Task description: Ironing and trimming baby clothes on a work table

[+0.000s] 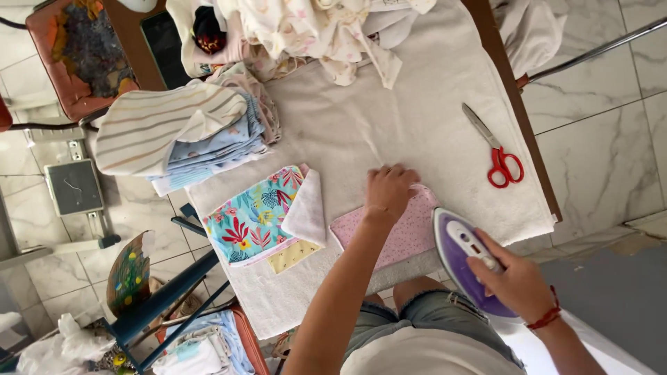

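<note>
My left hand [389,191] presses fingers down on the far edge of a small pink dotted cloth [403,232] lying on a white towel-covered board [389,118]. My right hand [517,281] grips the handle of a purple and white iron [462,253], which stands at the pink cloth's right end, near the board's front edge. Left of the pink cloth lies a turquoise floral cloth [253,215] with a white corner folded over it.
Red-handled scissors [497,153] lie on the towel at the right. A stack of folded clothes [180,132] sits at the left edge, a heap of unfolded garments [313,31] at the far end. A basket of laundry [201,347] stands on the marble floor below.
</note>
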